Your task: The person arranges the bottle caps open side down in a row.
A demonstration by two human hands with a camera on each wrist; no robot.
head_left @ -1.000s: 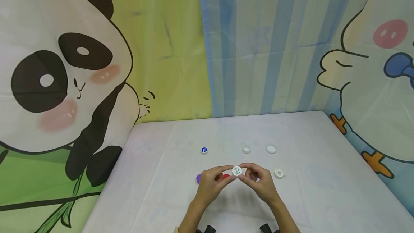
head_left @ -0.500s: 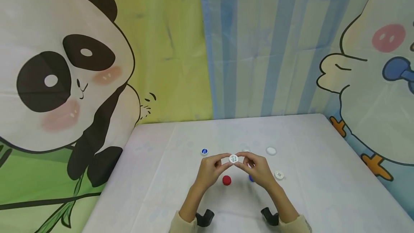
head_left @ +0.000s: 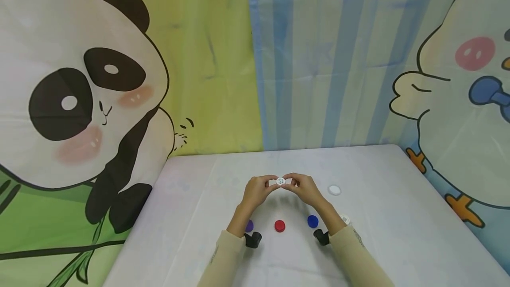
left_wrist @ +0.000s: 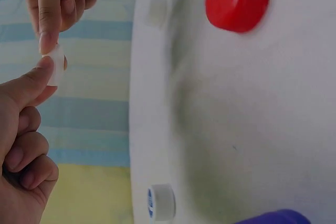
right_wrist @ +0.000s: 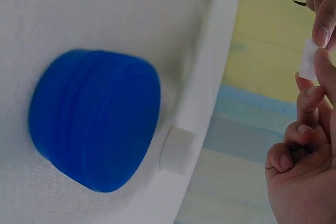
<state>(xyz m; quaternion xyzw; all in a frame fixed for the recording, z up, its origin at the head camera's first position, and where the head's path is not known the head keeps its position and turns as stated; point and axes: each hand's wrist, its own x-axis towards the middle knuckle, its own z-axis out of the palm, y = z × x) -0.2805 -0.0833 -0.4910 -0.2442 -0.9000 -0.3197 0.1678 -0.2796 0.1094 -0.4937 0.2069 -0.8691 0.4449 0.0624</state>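
A white bottle cap [head_left: 280, 181] with a small dark print on its face is held up above the table by both hands. My left hand [head_left: 256, 191] pinches its left edge between thumb and forefinger. On the right edge, the thumb and forefinger of my right hand [head_left: 306, 189] pinch it too. The left wrist view shows the cap [left_wrist: 56, 65] edge-on, with the other fingers of the left hand [left_wrist: 23, 145] curled in. Below the hands lie a red cap [head_left: 280, 226], a blue cap [head_left: 312, 221] and a purple cap [head_left: 249, 226], partly covered by the left forearm.
A flat white cap [head_left: 334, 190] lies right of the hands. Another white cap [head_left: 345, 219] is partly behind the right forearm. A blue-and-white cap [left_wrist: 161, 203] shows in the left wrist view. The white-covered table [head_left: 191, 234] ends at a printed curtain [head_left: 211, 56].
Both hands have moved away from the body and slightly left, carrying the white cap with them. The red, blue and purple caps below have come into view.
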